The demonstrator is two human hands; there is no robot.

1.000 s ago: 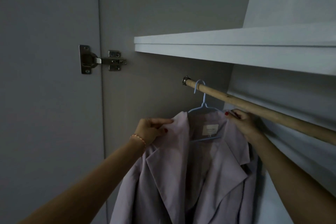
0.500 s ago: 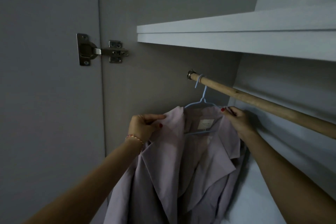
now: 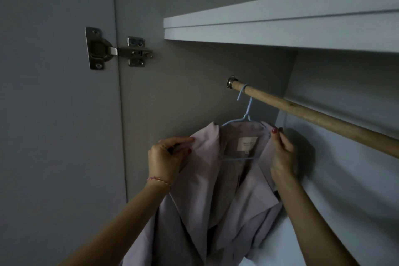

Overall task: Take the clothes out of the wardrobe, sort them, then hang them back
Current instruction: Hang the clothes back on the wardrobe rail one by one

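Observation:
A pale lilac jacket (image 3: 216, 196) hangs on a light blue hanger (image 3: 246, 114) whose hook sits over the left end of the wooden rail (image 3: 313, 114) inside the wardrobe. My left hand (image 3: 166, 157) pinches the jacket's left collar edge near the shoulder. My right hand (image 3: 280, 153) grips the right collar and shoulder just under the hanger's arm. A white label shows inside the neck. The jacket's lower part runs out of the frame.
A white shelf (image 3: 280, 28) runs just above the rail. The wardrobe's left side wall carries a metal hinge (image 3: 116, 49) joined to the open door (image 3: 54, 114). The back wall (image 3: 345, 179) lies behind my right arm.
The jacket's collar sits higher and more spread on the hanger. Both hands stayed on the collar while the view shifted slightly.

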